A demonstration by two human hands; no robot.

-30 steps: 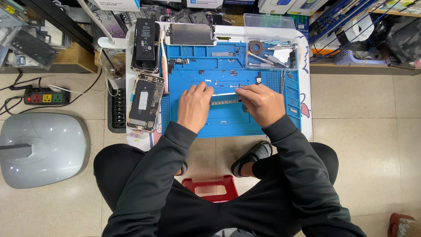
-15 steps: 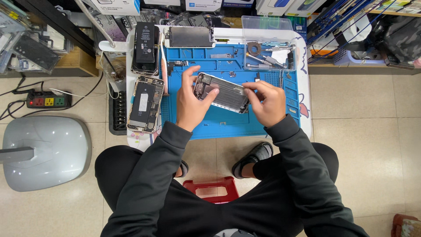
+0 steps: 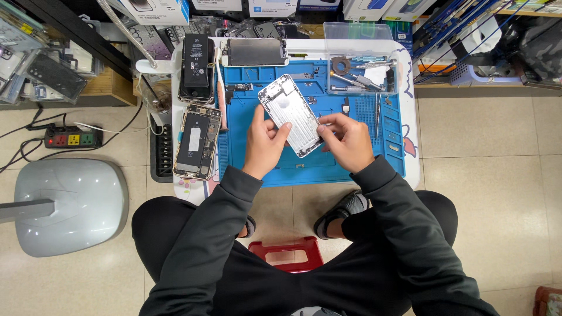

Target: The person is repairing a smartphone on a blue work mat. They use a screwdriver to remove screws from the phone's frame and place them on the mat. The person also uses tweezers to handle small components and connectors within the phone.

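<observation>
Both hands are closed on a silver phone shell (image 3: 291, 114), held tilted above the blue mat (image 3: 304, 164): left hand (image 3: 263, 143) pinching its lower edge, right hand (image 3: 349, 140) its side. If either grip were loosened, the shell could be dropped onto the small parts (image 3: 345, 105) below.

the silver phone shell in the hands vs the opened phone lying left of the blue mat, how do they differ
The silver phone shell is lifted off the blue mat and tilted, held by the left hand and right hand; the opened phone lies flat, untouched. The shell looks mostly bare silver metal; the opened phone is dark and filled with parts. Both are rectangular phone bodies of similar size.
</observation>
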